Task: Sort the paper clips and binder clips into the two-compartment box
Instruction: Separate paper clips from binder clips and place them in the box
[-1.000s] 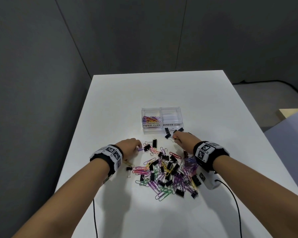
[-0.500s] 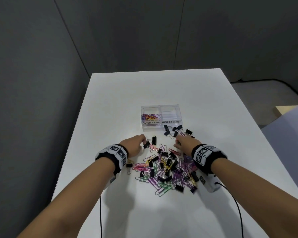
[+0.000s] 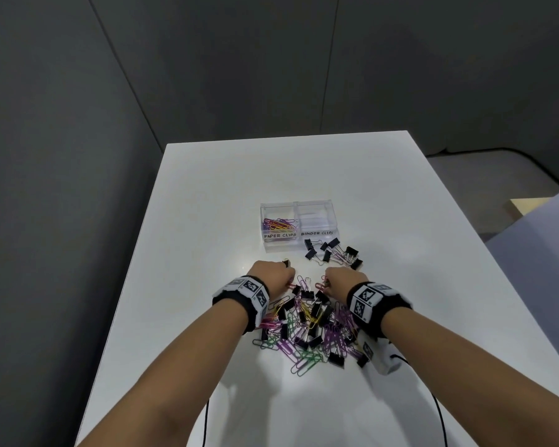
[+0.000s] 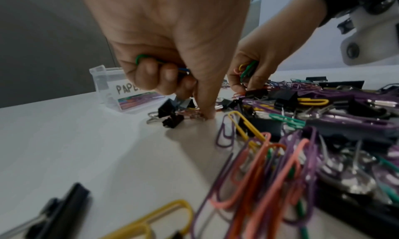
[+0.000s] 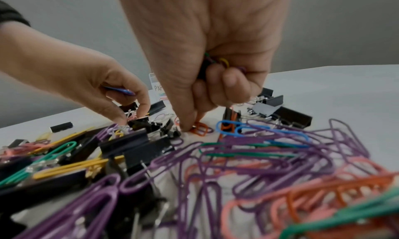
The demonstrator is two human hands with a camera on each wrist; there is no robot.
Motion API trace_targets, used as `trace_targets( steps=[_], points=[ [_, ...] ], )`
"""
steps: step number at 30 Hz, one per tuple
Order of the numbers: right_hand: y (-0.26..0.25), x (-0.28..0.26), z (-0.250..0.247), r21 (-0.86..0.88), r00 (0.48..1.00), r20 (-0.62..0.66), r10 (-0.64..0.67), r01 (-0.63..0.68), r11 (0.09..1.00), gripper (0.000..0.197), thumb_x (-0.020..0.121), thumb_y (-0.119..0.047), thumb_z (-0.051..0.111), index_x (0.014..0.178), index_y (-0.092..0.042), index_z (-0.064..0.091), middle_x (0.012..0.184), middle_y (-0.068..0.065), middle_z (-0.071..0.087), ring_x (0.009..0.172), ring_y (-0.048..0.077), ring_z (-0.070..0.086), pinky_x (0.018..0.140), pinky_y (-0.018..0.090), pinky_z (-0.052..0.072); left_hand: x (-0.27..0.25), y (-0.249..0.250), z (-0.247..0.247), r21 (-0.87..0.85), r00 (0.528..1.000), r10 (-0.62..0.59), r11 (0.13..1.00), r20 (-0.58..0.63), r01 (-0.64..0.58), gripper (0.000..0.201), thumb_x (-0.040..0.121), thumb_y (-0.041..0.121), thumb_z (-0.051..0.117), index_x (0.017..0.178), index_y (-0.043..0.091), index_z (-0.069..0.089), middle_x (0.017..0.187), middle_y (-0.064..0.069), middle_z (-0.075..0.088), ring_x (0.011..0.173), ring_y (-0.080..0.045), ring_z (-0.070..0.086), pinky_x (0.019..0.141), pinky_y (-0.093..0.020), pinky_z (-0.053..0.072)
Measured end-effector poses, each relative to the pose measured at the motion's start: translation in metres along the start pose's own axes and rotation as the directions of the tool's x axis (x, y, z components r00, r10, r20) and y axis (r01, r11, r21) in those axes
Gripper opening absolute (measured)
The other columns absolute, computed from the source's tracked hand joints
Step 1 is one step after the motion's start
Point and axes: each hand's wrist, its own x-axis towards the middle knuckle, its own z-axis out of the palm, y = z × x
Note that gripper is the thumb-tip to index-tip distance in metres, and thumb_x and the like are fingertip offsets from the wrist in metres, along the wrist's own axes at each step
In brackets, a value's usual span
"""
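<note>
A clear two-compartment box (image 3: 331, 234) stands mid-table; its left half, labelled PAPER CLIPS, holds coloured paper clips (image 3: 278, 224), and the BINDER CLIPS half looks bare. A mixed pile of coloured paper clips and black binder clips (image 3: 307, 324) lies in front of it. My left hand (image 3: 287, 275) is at the pile's far left edge, with paper clips (image 4: 140, 57) held in its curled fingers and a fingertip (image 4: 206, 115) pressing down on a pink clip. My right hand (image 3: 328, 282) also holds a bunch of paper clips (image 5: 222, 61) and pinches an orange paper clip (image 5: 199, 130) on the table.
A small group of black binder clips (image 3: 333, 254) with a few purple paper clips lies just in front of the box's right half. One binder clip (image 3: 286, 262) sits beyond my left hand. Black cables (image 3: 439, 411) trail off the near table edge. Grey walls surround the white table (image 3: 207, 221).
My right hand has drawn back from the binder clips near the box to the pile's far edge. My left hand has shifted slightly right along that edge.
</note>
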Motion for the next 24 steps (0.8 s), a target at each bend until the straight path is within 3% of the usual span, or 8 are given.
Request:
trace_targets(
  steps=[5, 8, 11, 13, 16, 18, 22, 24],
  points=[
    [0.003, 0.001, -0.001, 0.017, 1.000, 0.000, -0.029, 0.029, 0.999, 0.025, 0.095, -0.025, 0.047, 0.109, -0.007, 0.053, 0.110, 0.010, 0.062, 0.090, 0.023, 0.056, 0.076, 0.033, 0.047, 0.001, -0.012, 0.001, -0.159, 1.000, -0.008, 0.987, -0.014, 0.006, 0.022, 0.096, 0.027, 0.046, 0.111, 0.015, 0.057, 0.115, -0.006, 0.061, 0.105, -0.025, 0.059, 0.083, -0.033, 0.047],
    [0.003, 0.000, -0.002, 0.009, 1.000, -0.016, -0.026, 0.026, 1.000, 0.023, 0.094, -0.024, 0.045, 0.108, -0.007, 0.052, 0.107, 0.010, 0.062, 0.092, 0.026, 0.058, 0.075, 0.033, 0.046, -0.002, -0.018, -0.003, -0.287, 0.999, -0.032, 0.958, -0.037, 0.020, 0.024, 0.097, 0.032, 0.046, 0.111, 0.015, 0.055, 0.118, -0.005, 0.056, 0.102, -0.024, 0.058, 0.078, -0.028, 0.041],
    [0.002, 0.001, -0.003, 0.003, 1.000, -0.004, -0.014, 0.014, 1.000, 0.014, 0.094, -0.024, 0.045, 0.097, -0.010, 0.047, 0.095, 0.008, 0.056, 0.086, 0.024, 0.054, 0.074, 0.033, 0.046, -0.003, -0.021, -0.011, -0.362, 0.998, -0.059, 0.931, -0.032, 0.043, 0.029, 0.100, 0.031, 0.039, 0.116, 0.010, 0.049, 0.122, -0.009, 0.049, 0.100, -0.028, 0.058, 0.078, -0.032, 0.041],
    [0.001, 0.004, -0.005, 0.021, 1.000, 0.024, 0.001, -0.002, 1.000, 0.016, 0.095, -0.023, 0.044, 0.098, -0.008, 0.046, 0.093, 0.007, 0.053, 0.083, 0.022, 0.050, 0.075, 0.034, 0.045, -0.002, -0.021, -0.015, -0.387, 0.997, -0.073, 0.920, -0.017, 0.061, 0.031, 0.101, 0.030, 0.034, 0.117, 0.008, 0.047, 0.122, -0.011, 0.049, 0.096, -0.029, 0.057, 0.080, -0.036, 0.042],
    [-0.001, 0.005, -0.008, 0.018, 0.998, 0.061, -0.007, 0.006, 1.000, 0.025, 0.097, -0.022, 0.041, 0.114, -0.005, 0.048, 0.106, 0.012, 0.061, 0.091, 0.025, 0.056, 0.078, 0.033, 0.046, 0.000, -0.019, -0.017, -0.426, 0.997, -0.079, 0.901, 0.023, 0.081, 0.030, 0.102, 0.030, 0.030, 0.116, 0.007, 0.045, 0.114, -0.014, 0.059, 0.080, -0.022, 0.049, 0.072, -0.032, 0.037],
    [-0.001, 0.005, -0.008, -0.004, 0.998, 0.058, -0.023, 0.023, 1.000, 0.024, 0.097, -0.019, 0.038, 0.115, -0.004, 0.047, 0.101, 0.012, 0.060, 0.086, 0.025, 0.054, 0.074, 0.033, 0.044, 0.000, -0.018, -0.016, -0.416, 0.997, -0.068, 0.906, 0.035, 0.077, 0.030, 0.103, 0.029, 0.027, 0.117, 0.007, 0.043, 0.108, -0.014, 0.064, 0.077, -0.020, 0.047, 0.071, -0.031, 0.036],
    [0.000, 0.007, -0.012, -0.025, 0.995, 0.059, -0.079, 0.081, 0.996, 0.004, 0.096, -0.010, 0.039, 0.096, -0.009, 0.043, 0.107, 0.011, 0.061, 0.085, 0.023, 0.053, 0.074, 0.031, 0.041, -0.002, -0.022, -0.018, -0.365, 0.996, -0.089, 0.927, 0.013, 0.088, 0.031, 0.103, 0.028, 0.025, 0.118, 0.009, 0.045, 0.109, -0.013, 0.063, 0.081, -0.022, 0.049, 0.079, -0.036, 0.043],
    [-0.001, 0.008, -0.023, 0.000, 0.994, 0.016, -0.109, 0.109, 0.994, 0.011, 0.097, -0.013, 0.039, 0.101, -0.009, 0.049, 0.107, 0.008, 0.063, 0.082, 0.020, 0.051, 0.075, 0.030, 0.043, -0.004, -0.029, -0.019, -0.361, 0.994, -0.103, 0.927, 0.018, 0.103, 0.033, 0.103, 0.028, 0.026, 0.119, 0.009, 0.046, 0.110, -0.015, 0.063, 0.090, -0.029, 0.056, 0.082, -0.036, 0.044]
  ],
)
